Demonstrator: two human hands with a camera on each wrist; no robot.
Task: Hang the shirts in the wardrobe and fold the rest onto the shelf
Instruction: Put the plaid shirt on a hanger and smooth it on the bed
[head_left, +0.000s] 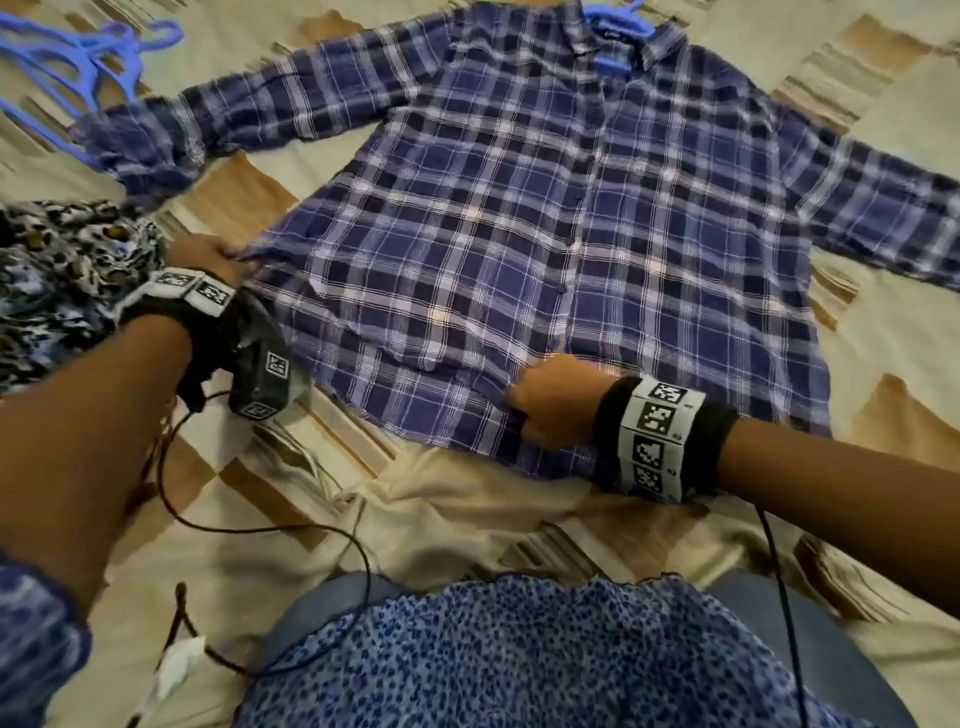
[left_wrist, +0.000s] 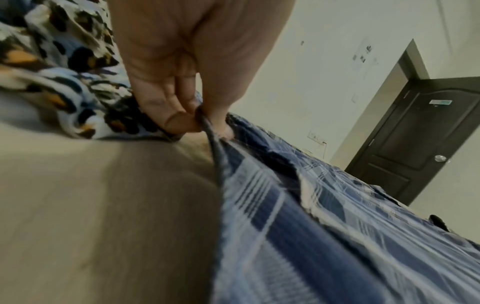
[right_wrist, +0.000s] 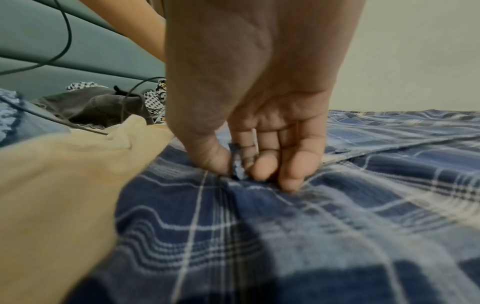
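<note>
A blue plaid shirt (head_left: 545, 208) lies spread flat on the bed, buttoned side up, sleeves out to both sides. A blue hanger (head_left: 615, 23) sits inside its collar at the top. My left hand (head_left: 210, 257) pinches the shirt's left side edge; the left wrist view shows thumb and fingers (left_wrist: 182, 121) closed on the plaid shirt (left_wrist: 311, 226) hem. My right hand (head_left: 550, 402) grips the bottom hem near the button placket. In the right wrist view its thumb and fingers (right_wrist: 262, 166) pinch a fold of the plaid shirt (right_wrist: 285, 236).
Several blue hangers (head_left: 78, 67) lie at the top left. An animal-print garment (head_left: 57, 270) is bunched at the left, next to my left hand. The beige patterned bedsheet (head_left: 467, 519) covers the bed. Dark cables (head_left: 260, 525) trail across it. A dark door (left_wrist: 415, 139) stands beyond.
</note>
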